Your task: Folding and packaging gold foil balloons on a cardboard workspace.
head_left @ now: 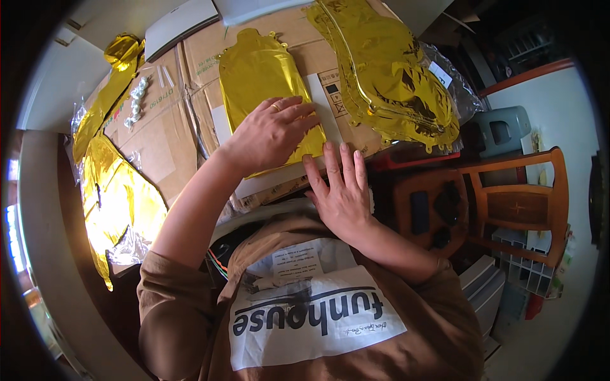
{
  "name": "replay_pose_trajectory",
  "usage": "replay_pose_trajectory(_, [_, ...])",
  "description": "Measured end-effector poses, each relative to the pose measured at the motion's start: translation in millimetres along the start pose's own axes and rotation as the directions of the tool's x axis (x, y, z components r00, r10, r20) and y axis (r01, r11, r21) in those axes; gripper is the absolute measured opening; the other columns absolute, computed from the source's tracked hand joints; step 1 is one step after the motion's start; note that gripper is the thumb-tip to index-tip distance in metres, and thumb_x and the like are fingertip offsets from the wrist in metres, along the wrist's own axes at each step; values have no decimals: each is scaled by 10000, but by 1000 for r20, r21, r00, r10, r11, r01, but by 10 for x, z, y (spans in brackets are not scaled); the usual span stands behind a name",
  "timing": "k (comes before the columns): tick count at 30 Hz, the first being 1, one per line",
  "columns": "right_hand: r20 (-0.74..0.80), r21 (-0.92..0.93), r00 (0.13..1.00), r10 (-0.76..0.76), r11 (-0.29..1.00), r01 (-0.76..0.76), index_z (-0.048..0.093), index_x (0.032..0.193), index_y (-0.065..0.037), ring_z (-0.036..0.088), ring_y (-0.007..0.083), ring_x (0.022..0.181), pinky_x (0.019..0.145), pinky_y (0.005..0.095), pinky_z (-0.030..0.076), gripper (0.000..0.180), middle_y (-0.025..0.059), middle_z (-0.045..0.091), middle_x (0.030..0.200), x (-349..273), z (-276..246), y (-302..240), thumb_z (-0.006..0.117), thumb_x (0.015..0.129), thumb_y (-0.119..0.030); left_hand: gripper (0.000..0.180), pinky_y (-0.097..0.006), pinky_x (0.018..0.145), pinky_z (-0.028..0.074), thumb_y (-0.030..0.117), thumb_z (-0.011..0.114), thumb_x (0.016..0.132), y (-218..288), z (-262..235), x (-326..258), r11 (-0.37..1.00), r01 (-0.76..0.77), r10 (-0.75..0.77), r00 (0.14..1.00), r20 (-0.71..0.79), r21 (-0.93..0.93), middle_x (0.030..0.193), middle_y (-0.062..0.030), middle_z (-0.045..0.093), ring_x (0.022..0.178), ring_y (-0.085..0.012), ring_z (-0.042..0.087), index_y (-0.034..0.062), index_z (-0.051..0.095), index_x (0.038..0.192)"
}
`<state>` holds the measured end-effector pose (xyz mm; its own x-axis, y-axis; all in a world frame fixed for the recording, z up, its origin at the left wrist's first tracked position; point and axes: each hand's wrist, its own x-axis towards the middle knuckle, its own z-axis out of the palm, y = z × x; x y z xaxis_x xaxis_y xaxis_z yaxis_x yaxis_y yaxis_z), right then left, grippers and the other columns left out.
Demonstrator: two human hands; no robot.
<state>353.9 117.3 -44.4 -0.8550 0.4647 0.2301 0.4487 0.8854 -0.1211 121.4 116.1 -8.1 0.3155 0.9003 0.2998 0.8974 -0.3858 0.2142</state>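
Note:
A flat gold foil balloon (pixel 259 79) lies on the cardboard in front of me, with small tabs along its far edge. My left hand (pixel 270 130) rests palm down across its near part, fingers stretched toward the right; the foil beneath the palm is hidden. At the balloon's near right corner, my right hand (pixel 341 190) lies with its fingers spread, fingertips at the foil's edge. Neither hand grips anything that I can see. A white sheet or board shows partly under the balloon.
More gold foil balloons (pixel 387 76) are piled at right, and crumpled gold foil (pixel 117 197) hangs over the left edge. A white ribbon bundle (pixel 136 101) and thin white straws (pixel 165 76) lie on the cardboard (pixel 162 133). A wooden chair (pixel 518 206) and a grey-green stool (pixel 502 130) stand right.

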Motion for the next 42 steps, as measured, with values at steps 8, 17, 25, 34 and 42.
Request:
replay_pose_trajectory(8, [-19,-30,998,-55,998,54,362,1538,-25,413,588,1335,1170,662,241,641,378,348,1513,-2,-19,27,571,958,-202,407,-475,1154,390,188,626,962,-560,30,138,1000,20,-19,999,-40,24,1445,-174,565,1352,-380,510,62,620,1349])
replay_pose_trajectory(17, [-31,22,999,-34,999,35,476,1452,-37,445,524,1311,1173,648,242,617,333,431,1440,56,-114,24,664,900,-240,573,-541,1198,289,276,659,944,97,-36,-302,939,343,-316,889,-331,22,1512,-222,470,1430,-418,404,7,511,1428])
replay_pose_trajectory(25, [5,117,998,-68,991,67,612,1309,-90,526,369,1220,1172,631,237,456,186,562,1264,263,-399,186,699,906,-285,743,-536,1224,206,443,585,972,371,267,-503,866,481,-452,869,-204,132,1593,-233,361,1502,-404,298,-6,382,1528])
replay_pose_trajectory(34, [-174,116,974,-144,979,166,411,1497,1,394,345,1443,1225,559,164,635,196,422,1557,1048,46,249,514,1029,-416,756,-537,1216,228,458,565,965,315,324,-500,866,448,-414,892,-183,221,1584,-217,385,1495,-369,331,-19,383,1523])
replay_pose_trajectory(42, [16,100,998,-55,994,53,267,1580,17,156,353,1558,1248,560,12,807,227,219,1658,939,209,461,323,1044,-584,744,-529,1216,236,411,579,963,342,271,-511,877,450,-420,888,-185,168,1588,-236,369,1493,-375,333,-43,375,1517])
